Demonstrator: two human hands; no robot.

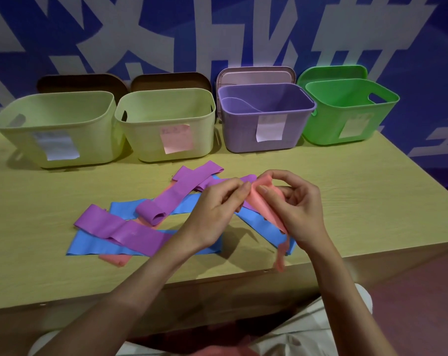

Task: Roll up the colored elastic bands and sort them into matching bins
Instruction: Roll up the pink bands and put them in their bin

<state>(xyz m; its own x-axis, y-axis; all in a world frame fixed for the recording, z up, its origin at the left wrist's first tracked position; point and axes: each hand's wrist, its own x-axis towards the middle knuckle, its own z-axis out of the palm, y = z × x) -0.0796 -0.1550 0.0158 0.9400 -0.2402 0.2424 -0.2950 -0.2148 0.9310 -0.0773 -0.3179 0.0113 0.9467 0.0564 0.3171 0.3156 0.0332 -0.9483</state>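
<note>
Head view only. Both hands are up over the middle of the table (372, 201), which is pale wood-grain laminate. The left hand (212, 214) and right hand (294, 209) each pinch the top end of a pink band (266, 204), fingers curled tight on it. The rest of that thin, floppy strip hangs toward 6 o'clock and drops past the table's front edge.

At 9 o'clock from the hands is a messy pile: flat purple bands (125, 229), one curled at its end, lying over blue bands (94, 242), with another pink band (115, 259) poking out at the bottom.

Along the back edge, at 12 o'clock, smooth plastic bins sit nearly touching: two pale yellow-green bins (58, 109) (166, 104), a purple bin (266, 114) and a green bin (346, 111), each with a paper label. Open tabletop at 3 o'clock.
</note>
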